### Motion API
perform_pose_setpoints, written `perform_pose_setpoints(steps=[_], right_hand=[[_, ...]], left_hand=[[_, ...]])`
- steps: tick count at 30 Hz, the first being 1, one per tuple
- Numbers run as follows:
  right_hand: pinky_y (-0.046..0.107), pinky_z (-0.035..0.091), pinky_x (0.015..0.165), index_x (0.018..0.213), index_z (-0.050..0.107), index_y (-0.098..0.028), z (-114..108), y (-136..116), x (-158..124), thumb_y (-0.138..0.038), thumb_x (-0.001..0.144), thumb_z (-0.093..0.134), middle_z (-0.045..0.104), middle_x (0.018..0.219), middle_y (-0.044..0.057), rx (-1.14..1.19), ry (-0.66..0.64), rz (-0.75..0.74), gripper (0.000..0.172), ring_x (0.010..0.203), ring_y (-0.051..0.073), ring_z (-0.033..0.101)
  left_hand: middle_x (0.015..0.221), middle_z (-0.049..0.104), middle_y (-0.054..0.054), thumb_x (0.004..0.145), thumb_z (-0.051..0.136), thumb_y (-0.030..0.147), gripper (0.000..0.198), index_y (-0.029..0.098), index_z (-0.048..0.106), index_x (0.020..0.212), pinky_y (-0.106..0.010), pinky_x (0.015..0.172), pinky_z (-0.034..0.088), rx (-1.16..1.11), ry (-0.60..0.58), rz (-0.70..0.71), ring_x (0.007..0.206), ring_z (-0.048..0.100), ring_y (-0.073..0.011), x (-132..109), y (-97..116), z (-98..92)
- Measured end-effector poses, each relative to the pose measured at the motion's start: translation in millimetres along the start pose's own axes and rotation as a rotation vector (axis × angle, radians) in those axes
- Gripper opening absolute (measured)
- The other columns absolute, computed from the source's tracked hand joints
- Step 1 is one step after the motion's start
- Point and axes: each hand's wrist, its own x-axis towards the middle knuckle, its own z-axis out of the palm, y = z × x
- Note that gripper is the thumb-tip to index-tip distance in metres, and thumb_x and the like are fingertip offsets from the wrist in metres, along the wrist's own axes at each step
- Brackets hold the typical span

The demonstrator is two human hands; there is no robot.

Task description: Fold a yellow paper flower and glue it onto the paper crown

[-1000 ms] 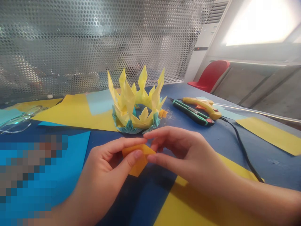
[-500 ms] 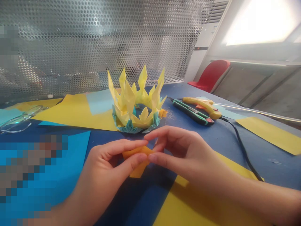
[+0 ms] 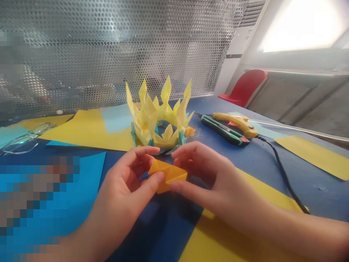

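Observation:
A small folded orange paper piece [image 3: 169, 175] is held up between my two hands, above the blue table [image 3: 152, 225]. My left hand [image 3: 131, 185] pinches its left side, the thumb on the near face. At its lower right edge, the thumb of my right hand [image 3: 209, 174] presses, and the other fingers curve behind. Just beyond my fingertips stands a folded-paper crown [image 3: 152, 116] with tall yellow points and a teal base. A tiny orange paper piece [image 3: 189, 131] lies at the crown's right side.
A green utility knife [image 3: 225, 130] and a yellow glue gun [image 3: 237, 123] with a black cord lie back right. Glasses [image 3: 24, 142] lie at left. Yellow sheets [image 3: 89, 129] and a blue sheet [image 3: 89, 182] are on the table. Behind stand a perforated metal screen [image 3: 109, 54] and a red chair [image 3: 247, 87].
The orange piece has turned and risen slightly, so its folded face and flaps now show. My left index finger has lifted off its top, and my right thumb has moved a little down.

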Motion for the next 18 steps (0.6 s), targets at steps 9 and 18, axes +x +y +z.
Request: perform_pose_setpoints(steps=[9, 18], right_hand=[[0.025, 0.057, 0.066, 0.087, 0.068, -0.021, -0.6, 0.3, 2.1, -0.018, 0.082, 0.072, 0.069, 0.084, 0.001, -0.070, 0.090, -0.105, 0.008, 0.074, 0.014, 0.067], [0.021, 0.058, 0.064, 0.084, 0.075, -0.021, -2.1, 1.3, 0.1, -0.014, 0.081, 0.071, 0.067, 0.092, 0.003, -0.219, 0.123, -0.262, 0.009, 0.072, 0.011, 0.065]], left_hand=[[0.079, 0.079, 0.004, 0.083, 0.078, 0.027, 0.006, 0.022, 0.074, 0.083, -0.011, 0.069, 0.057, -0.005, -0.123, -0.101, 0.075, 0.074, -0.0095, 0.4, -0.2, -1.7], [0.077, 0.081, -0.006, 0.068, 0.085, 0.045, 0.038, 0.020, 0.076, 0.094, -0.034, 0.069, 0.064, 0.058, -0.011, -0.046, 0.079, 0.078, -0.0284, 3.5, 9.4, 9.9]])
